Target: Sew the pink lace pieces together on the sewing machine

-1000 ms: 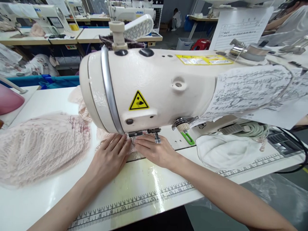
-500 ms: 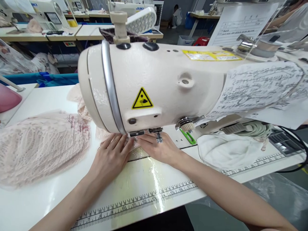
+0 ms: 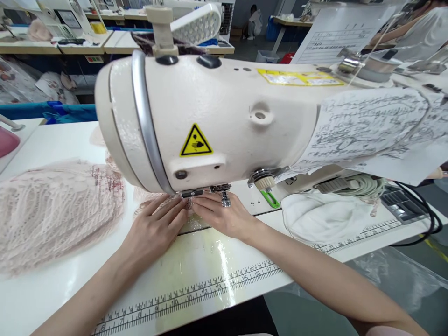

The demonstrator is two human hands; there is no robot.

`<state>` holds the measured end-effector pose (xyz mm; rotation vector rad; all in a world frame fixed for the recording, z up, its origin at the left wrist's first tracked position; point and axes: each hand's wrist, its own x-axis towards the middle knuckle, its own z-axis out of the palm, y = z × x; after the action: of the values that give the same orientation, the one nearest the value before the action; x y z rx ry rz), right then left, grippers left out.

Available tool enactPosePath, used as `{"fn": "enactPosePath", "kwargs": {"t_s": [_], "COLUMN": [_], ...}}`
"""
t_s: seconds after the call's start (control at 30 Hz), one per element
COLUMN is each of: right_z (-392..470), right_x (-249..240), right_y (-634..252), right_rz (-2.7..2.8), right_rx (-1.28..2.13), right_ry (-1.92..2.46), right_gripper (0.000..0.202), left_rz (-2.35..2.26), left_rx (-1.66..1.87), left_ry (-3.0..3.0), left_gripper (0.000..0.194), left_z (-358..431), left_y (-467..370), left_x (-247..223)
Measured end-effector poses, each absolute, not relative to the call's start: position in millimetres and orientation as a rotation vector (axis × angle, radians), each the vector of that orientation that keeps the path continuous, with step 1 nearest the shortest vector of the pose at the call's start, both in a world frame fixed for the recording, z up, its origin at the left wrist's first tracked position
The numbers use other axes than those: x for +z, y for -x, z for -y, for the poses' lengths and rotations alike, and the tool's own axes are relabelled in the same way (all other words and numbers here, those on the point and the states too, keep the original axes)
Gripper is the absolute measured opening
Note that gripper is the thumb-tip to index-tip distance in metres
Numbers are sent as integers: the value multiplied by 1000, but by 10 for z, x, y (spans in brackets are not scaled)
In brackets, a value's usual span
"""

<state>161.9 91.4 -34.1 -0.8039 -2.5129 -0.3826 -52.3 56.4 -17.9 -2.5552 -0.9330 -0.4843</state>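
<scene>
The white sewing machine (image 3: 224, 107) reaches across in front of me, its head above both hands. My left hand (image 3: 154, 228) lies palm down, fingers stretched over pale pink lace fabric (image 3: 140, 208) left of the needle area. From the right, my right hand (image 3: 226, 217) lies flat with its fingers extended toward the same spot; its fingertips are close to the left hand's. Only a little lace shows between the hands. The machine head and the fingers hide the needle, the presser foot and part of the cloth.
A larger heap of pink lace (image 3: 59, 214) with reddish stitching lies at left. To the right are a green tool (image 3: 270, 199), white cloth (image 3: 322, 217) and a coiled pale cord (image 3: 364, 186). A printed ruler (image 3: 189, 298) follows the table's front edge. A person (image 3: 420, 32) sits at back right.
The whole view has shifted slightly, so the machine and table appear farther left. Both hands stay on the lace at the needle area; the left thumb appears drawn back a little.
</scene>
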Motion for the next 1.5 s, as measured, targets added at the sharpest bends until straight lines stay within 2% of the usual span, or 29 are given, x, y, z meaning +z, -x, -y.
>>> {"fn": "enactPosePath", "kwargs": {"t_s": [0.33,0.43,0.57,0.6,0.7,0.77,0.87,0.93,1.17,1.33,1.5], "right_z": [-954,-942,-878,-859,-816,-802,-798,-799,-815,-876,-905], "right_x": [-368,-388,-364,-354,-339,-340,-333,-314,-252,-257,-251], "right_y": [-1550,-1535,-1505,-1497,-1481,-1478,-1488,-1504,-1604,-1706,-1770], "right_rz": [2450,2470,2423,2417,2415,2402,2375,2375,2385,2393,2504], "right_rx": [-393,-222,133,220,370,315,157,86,22,-71,-93], "right_ry": [620,648,733,738,674,608,500,448,368,351,357], "right_gripper": [21,17,8,5,13,15,6,10,8,8,9], "left_rz": [1000,1090,1377,1432,1449,1377,1286,1242,1105,1040,1010], "left_rx": [-487,-494,-517,-536,-629,-682,-681,-661,-624,-552,-565], "left_ry": [2591,2544,2490,2520,2670,2704,2676,2665,2626,2615,2628], "left_gripper": [17,18,38,36,7,12,15,14,14,22,15], "left_z": [-599,-563,-475,-453,-405,-390,-387,-388,-369,-368,-363], "left_y": [550,529,533,540,561,564,560,557,560,564,549], "left_x": [-154,-142,-111,-102,-75,-60,-45,-39,-34,-42,-34]}}
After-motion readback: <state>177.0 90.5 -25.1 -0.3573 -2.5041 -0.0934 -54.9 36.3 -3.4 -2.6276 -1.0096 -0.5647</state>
